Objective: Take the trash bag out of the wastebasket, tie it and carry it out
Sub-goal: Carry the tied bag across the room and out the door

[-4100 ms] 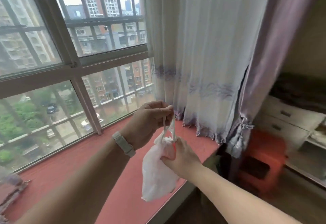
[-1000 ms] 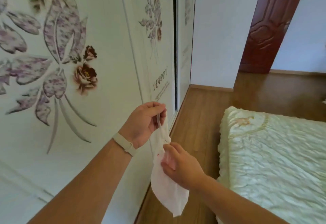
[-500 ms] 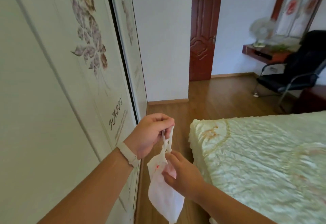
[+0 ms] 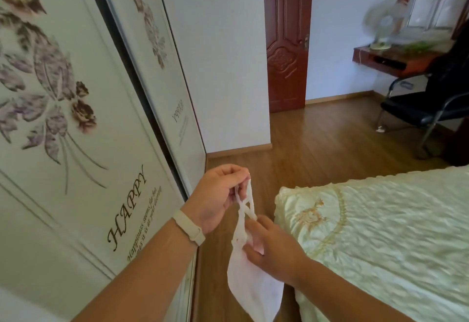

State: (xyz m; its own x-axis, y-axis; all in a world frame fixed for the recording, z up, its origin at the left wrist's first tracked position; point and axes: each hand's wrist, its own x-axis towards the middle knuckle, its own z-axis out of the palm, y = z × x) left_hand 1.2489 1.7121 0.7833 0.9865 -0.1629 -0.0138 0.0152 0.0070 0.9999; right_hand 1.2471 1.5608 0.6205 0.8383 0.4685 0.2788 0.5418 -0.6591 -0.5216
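A small white trash bag hangs in front of me over the floor, its two thin handles twisted and crossed above it. My left hand, with a pale band on the wrist, pinches the handle ends from above. Below it, my right hand grips the bag at its neck, fingers pressed into the plastic. The wastebasket is out of view.
A wardrobe with flowered sliding doors runs along my left. A bed with a pale green cover fills the right. Between them a strip of wooden floor leads to a dark red door. A black chair and a shelf stand far right.
I have turned from the window into the room and moved along the wardrobe; the door is now ahead. Both hands have kept hold of the bag, with the handles now crossed.
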